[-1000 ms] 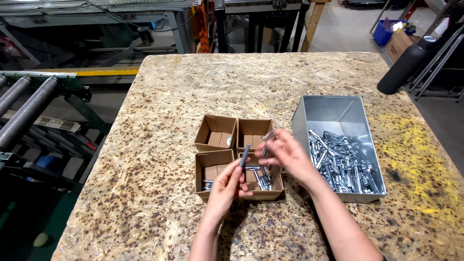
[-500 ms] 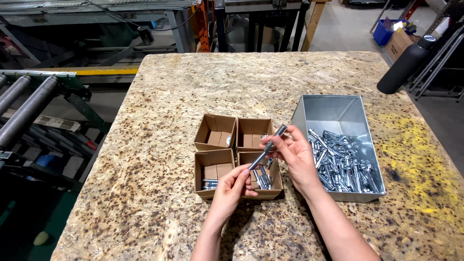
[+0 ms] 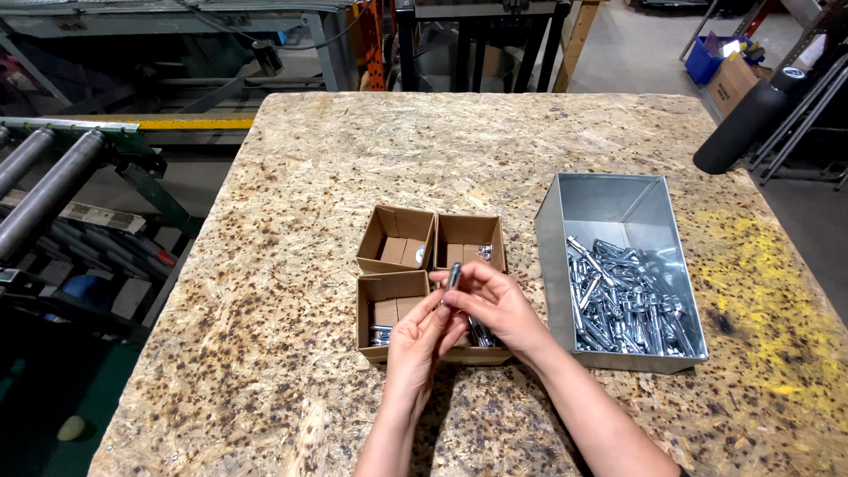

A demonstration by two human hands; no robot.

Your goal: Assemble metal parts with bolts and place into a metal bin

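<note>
Clearly both hands meet over the four small cardboard boxes [image 3: 433,283] that sit together near the middle of the desk [image 3: 291,203]. The right hand [image 3: 495,305] has its fingers closed around a metal bolt [image 3: 454,276], which stands nearly upright with its top end poking above the fingertips. The left hand [image 3: 422,336] comes up from below, fingers curled in against the lower part of the same bolt; whether it grips the bolt or some small piece on it is hidden by the fingers.

The bolt is above the seam between the two near boxes. Just to the right of the boxes stands a grey metal bin [image 3: 618,265], and its near half is filled with a thick heap of similar silvery bolts [image 3: 623,300].

As for the sorting, it looks to be at an early stage. The near left box holds a few metal pieces in its corner, the near right one holds some bolts partly covered by the hands, the far right one shows only a small shiny piece or two, and the far left one looks almost bare. By far the most hardware lies in the bin.
</note>
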